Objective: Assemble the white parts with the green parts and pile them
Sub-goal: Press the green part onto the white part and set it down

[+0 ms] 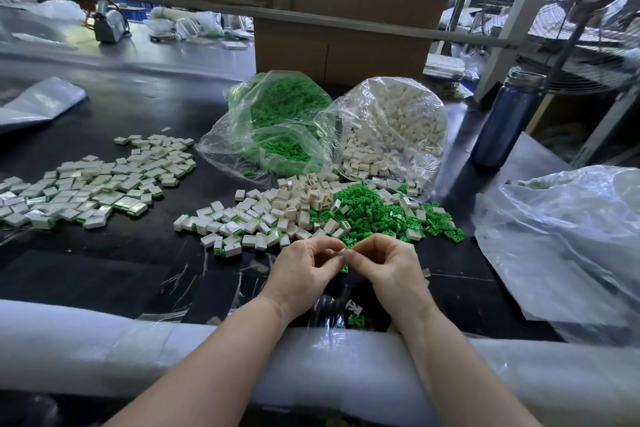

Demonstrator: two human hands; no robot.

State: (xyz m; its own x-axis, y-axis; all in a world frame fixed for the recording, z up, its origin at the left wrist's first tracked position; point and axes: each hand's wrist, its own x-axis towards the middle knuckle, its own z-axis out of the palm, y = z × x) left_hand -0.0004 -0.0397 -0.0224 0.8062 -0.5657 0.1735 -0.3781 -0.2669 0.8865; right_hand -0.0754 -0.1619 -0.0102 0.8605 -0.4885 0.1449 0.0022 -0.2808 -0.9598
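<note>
White parts joined to green parts (86, 189) lay spread as a pile toward the table's (114, 263) left edge. Loose white parts (277, 208) and loose green parts (374, 215) were heaped mid-table, touching each other, just beyond both hands. Behind them, an open clear bag of green parts (277, 121) stood beside a clear bag of white parts (394, 128). Near the front edge, the left hand (304, 270) and right hand (388, 267) met fingertip to fingertip, each pinching one small white piece (343, 252) between them. A blue bottle (505, 121) stood toward the right edge.

factory assembly bench | bulk bags of green parts (277, 121) | cardboard cartons (346, 10) | industrial fan (595, 28)
</note>
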